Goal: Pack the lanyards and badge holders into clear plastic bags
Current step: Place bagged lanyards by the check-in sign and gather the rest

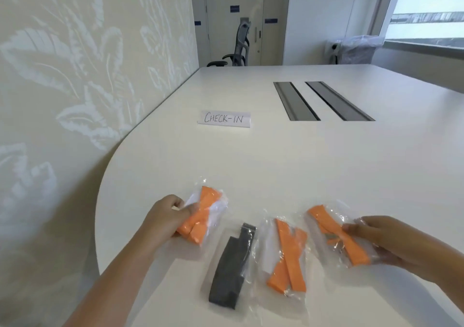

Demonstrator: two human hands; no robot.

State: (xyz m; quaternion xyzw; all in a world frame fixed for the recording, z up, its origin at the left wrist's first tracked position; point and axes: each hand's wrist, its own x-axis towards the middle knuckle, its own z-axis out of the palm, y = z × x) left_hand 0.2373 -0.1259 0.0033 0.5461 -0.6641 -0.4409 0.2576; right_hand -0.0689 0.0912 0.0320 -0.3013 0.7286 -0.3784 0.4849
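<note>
Four clear bags lie in a row near the surface's (276,166) curved near edge. The leftmost orange bag (200,213) is pinched in the left grip (170,213), fingers closed on it. A black-lanyard bag (232,264) and a middle orange bag (286,256) lie free between the hands. The right grip (376,238) clasps the rightmost orange bag (336,233). Beyond them the surface is open up to a "CHECK-IN" card (223,118) and two cable slots (321,100).

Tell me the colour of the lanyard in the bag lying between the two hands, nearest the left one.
Dark grey lanyard, clearest in the head view.
</note>
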